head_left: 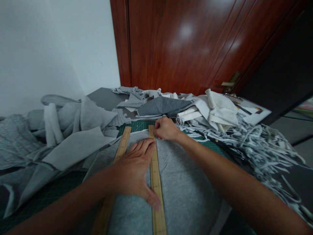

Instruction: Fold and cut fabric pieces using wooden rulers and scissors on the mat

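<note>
Grey fabric (186,182) lies spread in front of me on a green cutting mat (140,125). Two wooden rulers rest lengthwise on it, a right ruler (156,182) and a left ruler (122,143). My left hand (134,169) is laid flat with the fingers stretched forward and the thumb apart; its fingertips and thumb press on the right ruler. At that ruler's far end, my right hand (166,129) is closed, its fingertips pinched together beside the ruler's right edge. Whatever is in the pinch is hidden.
Grey fabric pieces (75,143) are heaped on the left. More folded cloth (163,106) lies along the back, before a reddish wooden door (171,45). Thin fabric strips (264,147) pile up on the right, with a black tool (230,148) partly under them.
</note>
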`<action>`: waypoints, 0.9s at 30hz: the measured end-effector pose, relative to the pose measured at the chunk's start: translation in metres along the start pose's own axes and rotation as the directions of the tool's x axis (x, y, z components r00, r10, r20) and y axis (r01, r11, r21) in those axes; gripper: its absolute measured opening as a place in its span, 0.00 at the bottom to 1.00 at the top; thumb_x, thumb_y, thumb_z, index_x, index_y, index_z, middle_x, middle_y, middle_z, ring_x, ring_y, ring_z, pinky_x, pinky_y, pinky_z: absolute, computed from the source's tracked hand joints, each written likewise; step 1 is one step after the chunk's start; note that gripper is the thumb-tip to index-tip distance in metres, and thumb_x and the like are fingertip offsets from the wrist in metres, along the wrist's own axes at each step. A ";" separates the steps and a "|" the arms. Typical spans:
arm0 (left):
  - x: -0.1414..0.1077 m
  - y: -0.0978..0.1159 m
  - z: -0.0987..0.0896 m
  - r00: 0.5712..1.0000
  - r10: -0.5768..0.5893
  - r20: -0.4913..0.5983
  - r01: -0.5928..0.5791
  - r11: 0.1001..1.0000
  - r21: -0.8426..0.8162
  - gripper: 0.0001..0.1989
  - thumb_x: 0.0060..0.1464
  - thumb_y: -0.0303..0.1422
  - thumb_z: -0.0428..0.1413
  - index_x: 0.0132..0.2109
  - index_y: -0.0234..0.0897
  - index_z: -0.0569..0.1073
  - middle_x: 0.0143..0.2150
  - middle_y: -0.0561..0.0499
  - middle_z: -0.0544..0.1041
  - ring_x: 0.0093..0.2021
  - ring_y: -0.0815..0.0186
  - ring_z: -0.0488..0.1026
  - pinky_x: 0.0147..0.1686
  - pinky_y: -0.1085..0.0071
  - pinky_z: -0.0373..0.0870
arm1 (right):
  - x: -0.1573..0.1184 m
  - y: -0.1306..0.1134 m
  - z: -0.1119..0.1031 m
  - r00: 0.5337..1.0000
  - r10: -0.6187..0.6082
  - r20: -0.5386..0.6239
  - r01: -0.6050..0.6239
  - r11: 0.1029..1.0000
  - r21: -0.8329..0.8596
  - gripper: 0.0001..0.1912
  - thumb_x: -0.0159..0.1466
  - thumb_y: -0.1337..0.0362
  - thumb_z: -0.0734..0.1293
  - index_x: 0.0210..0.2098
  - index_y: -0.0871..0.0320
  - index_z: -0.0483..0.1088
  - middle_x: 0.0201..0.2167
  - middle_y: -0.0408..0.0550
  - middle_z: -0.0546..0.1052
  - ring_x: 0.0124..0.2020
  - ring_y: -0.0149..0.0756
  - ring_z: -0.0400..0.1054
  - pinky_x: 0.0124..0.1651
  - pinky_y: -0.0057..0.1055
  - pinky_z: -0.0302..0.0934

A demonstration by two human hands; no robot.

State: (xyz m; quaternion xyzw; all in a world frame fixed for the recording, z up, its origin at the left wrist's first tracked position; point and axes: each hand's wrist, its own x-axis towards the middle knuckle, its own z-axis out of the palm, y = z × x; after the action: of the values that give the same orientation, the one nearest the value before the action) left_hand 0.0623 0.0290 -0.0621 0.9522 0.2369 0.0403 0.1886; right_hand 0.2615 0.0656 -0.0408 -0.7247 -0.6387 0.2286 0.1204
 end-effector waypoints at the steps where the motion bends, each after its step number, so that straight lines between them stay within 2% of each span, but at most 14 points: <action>1: 0.000 0.000 0.001 1.000 -0.002 0.000 0.002 1.000 0.002 0.73 0.32 0.66 0.66 0.77 0.30 0.51 0.77 0.27 0.54 0.76 0.32 0.52 0.73 0.42 0.51 | -0.005 0.000 0.002 1.000 -0.004 -0.003 0.004 1.000 0.000 0.15 0.74 0.58 0.71 0.56 0.59 0.75 0.53 0.52 0.79 0.47 0.43 0.78 0.48 0.44 0.76; 6: 0.000 -0.002 0.002 1.000 -0.015 0.010 0.015 1.000 0.017 0.75 0.30 0.66 0.66 0.76 0.28 0.50 0.78 0.24 0.51 0.76 0.29 0.49 0.73 0.39 0.50 | -0.029 0.006 0.006 1.000 -0.029 -0.002 0.029 0.999 0.028 0.11 0.74 0.59 0.71 0.50 0.60 0.76 0.46 0.49 0.81 0.40 0.39 0.79 0.42 0.38 0.77; 9: 0.000 -0.001 0.001 1.000 -0.012 0.019 0.012 1.000 0.028 0.74 0.31 0.66 0.65 0.76 0.29 0.51 0.78 0.25 0.51 0.76 0.31 0.51 0.72 0.41 0.52 | -0.028 0.014 0.000 0.999 -0.022 -0.043 0.025 0.998 0.061 0.11 0.74 0.59 0.71 0.49 0.61 0.76 0.43 0.47 0.81 0.36 0.36 0.78 0.39 0.36 0.76; 12: 0.000 0.001 -0.001 0.999 -0.016 0.036 0.014 0.999 0.043 0.74 0.32 0.66 0.65 0.77 0.28 0.49 0.78 0.25 0.50 0.77 0.32 0.50 0.73 0.43 0.52 | -0.017 0.023 -0.005 0.996 -0.014 -0.086 0.022 0.995 0.098 0.12 0.75 0.58 0.70 0.52 0.60 0.75 0.45 0.48 0.81 0.38 0.37 0.78 0.40 0.37 0.76; 17: -0.001 0.001 -0.001 0.998 -0.028 0.047 0.028 0.999 0.021 0.74 0.32 0.65 0.66 0.77 0.25 0.49 0.78 0.25 0.50 0.77 0.33 0.49 0.74 0.45 0.50 | -0.005 0.030 0.003 0.999 -0.013 -0.047 0.020 0.990 0.142 0.14 0.74 0.58 0.71 0.56 0.59 0.74 0.51 0.51 0.80 0.43 0.41 0.79 0.45 0.41 0.77; 22: -0.001 -0.002 0.002 1.000 0.013 -0.013 -0.013 1.000 0.002 0.73 0.33 0.64 0.67 0.77 0.33 0.48 0.78 0.27 0.52 0.76 0.32 0.51 0.72 0.40 0.51 | -0.005 0.022 0.012 1.000 0.002 -0.007 -0.001 0.989 0.151 0.16 0.74 0.58 0.71 0.58 0.58 0.73 0.54 0.52 0.79 0.47 0.44 0.78 0.48 0.44 0.77; 27: -0.002 -0.001 0.003 1.000 0.005 -0.019 -0.006 1.000 -0.012 0.72 0.31 0.64 0.67 0.76 0.31 0.50 0.76 0.27 0.55 0.75 0.32 0.54 0.72 0.42 0.53 | -0.009 0.013 0.012 1.000 0.001 -0.013 0.001 0.992 0.128 0.16 0.74 0.58 0.71 0.58 0.58 0.74 0.54 0.52 0.79 0.47 0.44 0.78 0.48 0.44 0.76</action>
State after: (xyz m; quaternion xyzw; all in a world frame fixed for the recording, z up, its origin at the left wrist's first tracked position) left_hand 0.0607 0.0284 -0.0649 0.9513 0.2358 0.0513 0.1917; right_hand 0.2666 0.0537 -0.0560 -0.7170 -0.6220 0.2645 0.1706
